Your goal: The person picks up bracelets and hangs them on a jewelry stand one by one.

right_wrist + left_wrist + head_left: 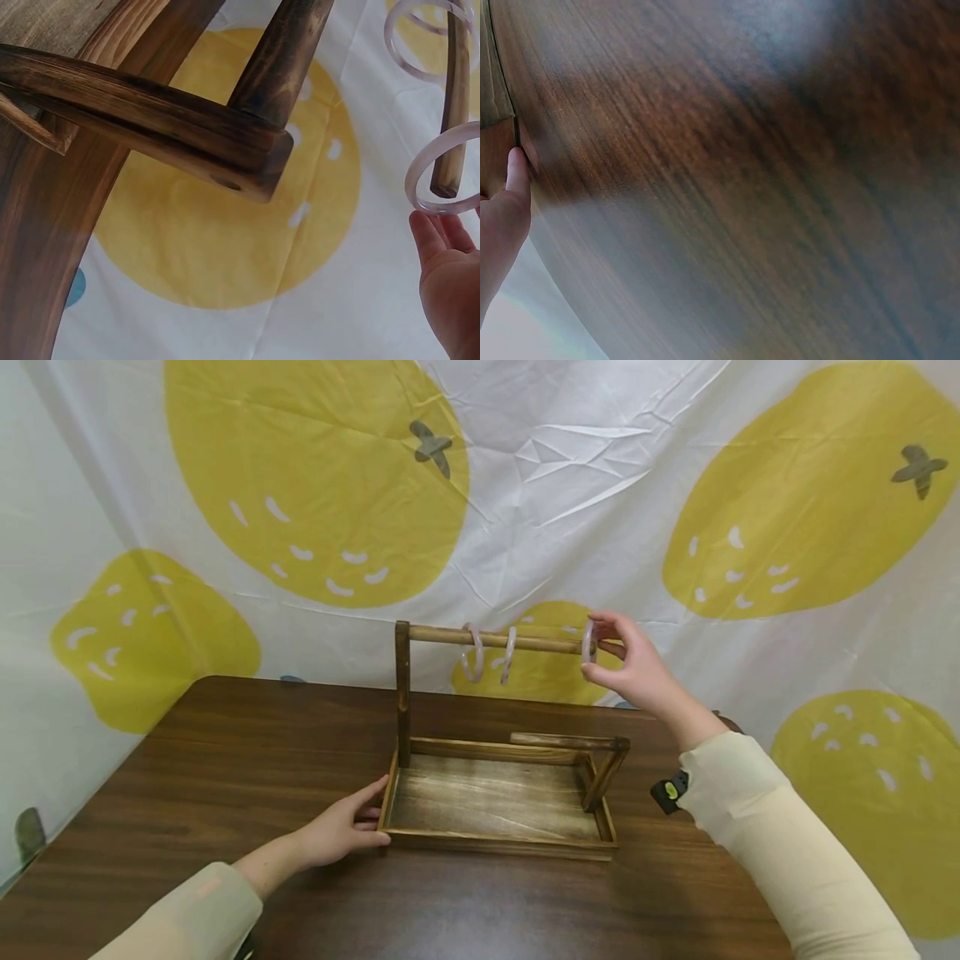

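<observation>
A dark-stained wooden bangle stand (498,841) has a shallow tray base, a tall post at the left and a shorter post at the right, each carrying a horizontal bar. Two pale pinkish bangles (508,656) hang on the upper bar (540,643). With thumb and fingers, my right hand (637,667) pinches a third pale bangle (588,642). In the right wrist view this bangle (421,174) encircles the bar's free end (448,184). My left hand (333,828) holds the tray's left end, its thumb (517,176) against the front corner.
The stand sits on a brown wood-grain table (247,777). Behind the table hangs a white cloth (585,468) printed with large yellow lemons. The lower bar (562,741) juts leftward over the tray from the short right post (606,777).
</observation>
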`<action>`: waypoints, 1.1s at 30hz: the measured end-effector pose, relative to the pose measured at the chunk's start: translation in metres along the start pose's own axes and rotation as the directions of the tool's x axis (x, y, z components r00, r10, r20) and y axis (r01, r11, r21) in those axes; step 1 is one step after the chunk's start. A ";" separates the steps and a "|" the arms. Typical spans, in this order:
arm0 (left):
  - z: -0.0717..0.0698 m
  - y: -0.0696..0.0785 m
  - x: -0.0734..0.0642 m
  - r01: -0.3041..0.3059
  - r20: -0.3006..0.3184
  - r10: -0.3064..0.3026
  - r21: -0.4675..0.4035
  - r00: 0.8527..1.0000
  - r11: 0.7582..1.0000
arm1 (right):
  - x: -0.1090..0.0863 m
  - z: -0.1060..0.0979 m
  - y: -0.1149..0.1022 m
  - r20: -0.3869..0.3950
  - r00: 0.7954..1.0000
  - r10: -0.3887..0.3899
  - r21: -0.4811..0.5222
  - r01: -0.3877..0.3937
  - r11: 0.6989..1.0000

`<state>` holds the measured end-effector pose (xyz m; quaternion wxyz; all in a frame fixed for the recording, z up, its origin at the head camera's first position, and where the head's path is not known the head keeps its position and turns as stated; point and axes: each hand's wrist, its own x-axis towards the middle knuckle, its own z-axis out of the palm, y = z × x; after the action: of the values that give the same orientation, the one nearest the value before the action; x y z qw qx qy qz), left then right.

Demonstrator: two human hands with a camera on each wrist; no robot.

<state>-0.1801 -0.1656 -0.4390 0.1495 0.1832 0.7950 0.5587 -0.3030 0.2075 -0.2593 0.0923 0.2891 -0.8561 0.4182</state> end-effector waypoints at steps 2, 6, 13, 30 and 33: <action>0.000 0.000 0.000 0.000 0.000 0.000 0.000 1.000 1.000 | 0.002 0.001 -0.001 -0.008 1.000 -0.006 0.000 0.006 1.000; 0.000 0.000 0.000 -0.002 0.000 0.002 -0.002 1.000 1.000 | 0.005 0.002 -0.004 -0.010 1.000 -0.020 -0.012 0.020 1.000; 0.000 0.000 0.000 0.001 0.004 -0.001 -0.004 1.000 1.000 | 0.009 0.004 -0.009 0.021 0.999 -0.045 -0.020 0.046 0.999; 0.000 0.000 -0.001 0.005 0.001 -0.005 0.007 1.000 1.000 | 0.016 0.008 -0.017 0.054 0.994 -0.095 -0.053 0.098 0.994; 0.000 -0.001 0.000 0.005 -0.001 -0.005 0.008 1.000 1.000 | 0.017 0.010 -0.018 0.064 0.993 -0.097 -0.057 0.101 0.993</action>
<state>-0.1800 -0.1658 -0.4399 0.1497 0.1813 0.7979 0.5551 -0.3059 0.1839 -0.2463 0.0953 0.3411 -0.8553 0.3783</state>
